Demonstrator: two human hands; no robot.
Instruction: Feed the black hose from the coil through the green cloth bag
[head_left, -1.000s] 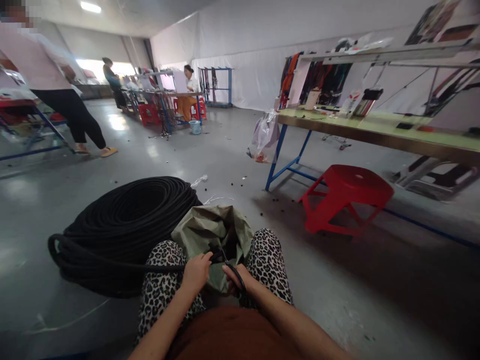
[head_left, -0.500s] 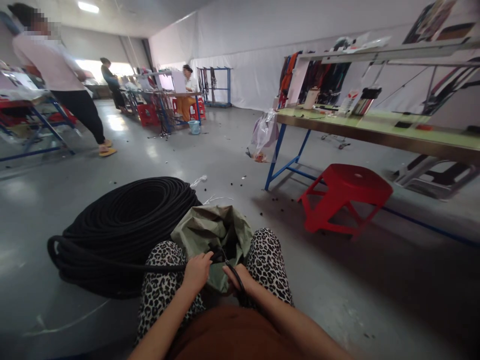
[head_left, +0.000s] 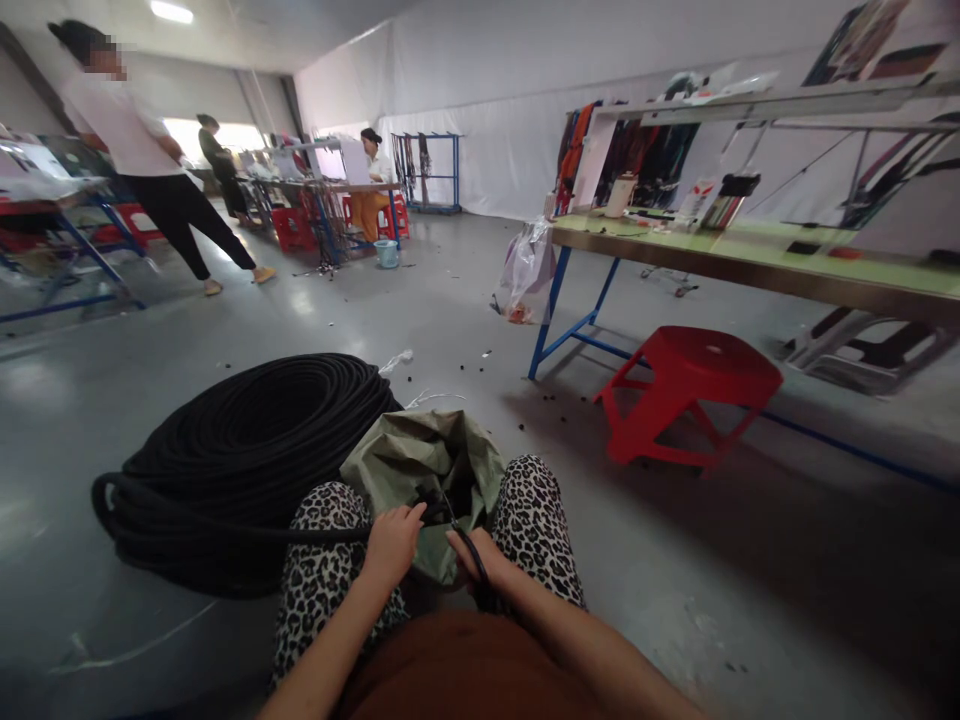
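Observation:
A thick black cord (head_left: 330,535) runs from a large coil (head_left: 247,440) on the floor, over my left knee, to my left hand (head_left: 395,543). That hand is closed around the cord near its end. My right hand (head_left: 480,556) is closed on black-handled scissors (head_left: 472,555), whose blades point up and left toward the cord's end. Whether the blades touch the cord, I cannot tell. Below and beyond both hands, an olive-green sack (head_left: 397,445) stands with its mouth open between my knees; dark pieces show at its mouth, too dim to make out.
A red stool (head_left: 694,375) stands to the right, by a green-topped workbench (head_left: 750,255) with blue legs. A plastic bag (head_left: 525,265) hangs at its corner. Small dark bits and white string (head_left: 435,397) lie on the floor. One person (head_left: 135,150) walks at far left; others are farther back.
The person at far left has stepped to the right. My hands, the cord and the scissors have hardly moved.

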